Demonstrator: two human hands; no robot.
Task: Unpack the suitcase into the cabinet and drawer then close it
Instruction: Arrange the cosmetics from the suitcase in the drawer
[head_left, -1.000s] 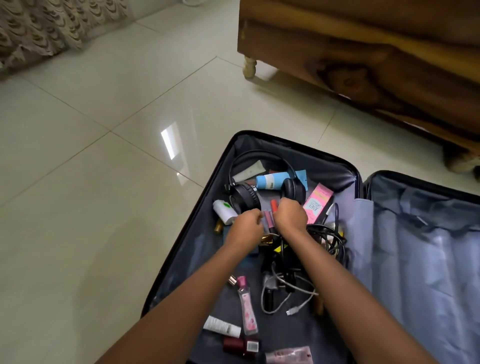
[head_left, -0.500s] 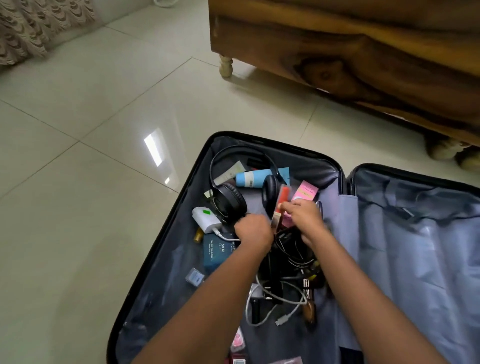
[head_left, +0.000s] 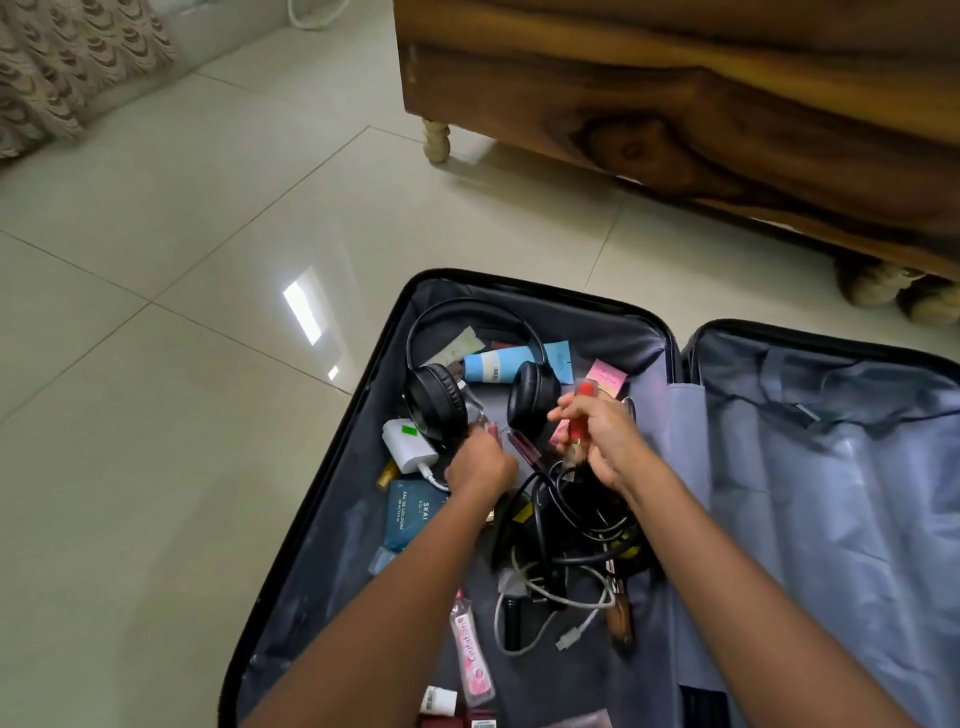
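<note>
Left hand (head_left: 480, 467): low in suitcase (head_left: 337, 493), your fingers pinch pink tube (head_left: 491, 431).
Right hand (head_left: 597, 441): raised, your fingers grip red tube (head_left: 581, 415).

Suitcase (head_left: 343, 499): cut off by the lower and right edges. Left hand (head_left: 480, 465): fingers hidden behind its own back; grip on the small pink tube (head_left: 492, 432) cannot be confirmed. Red tube (head_left: 584, 395), pinched in the right hand (head_left: 602, 441): blurred, label illegible.
</note>
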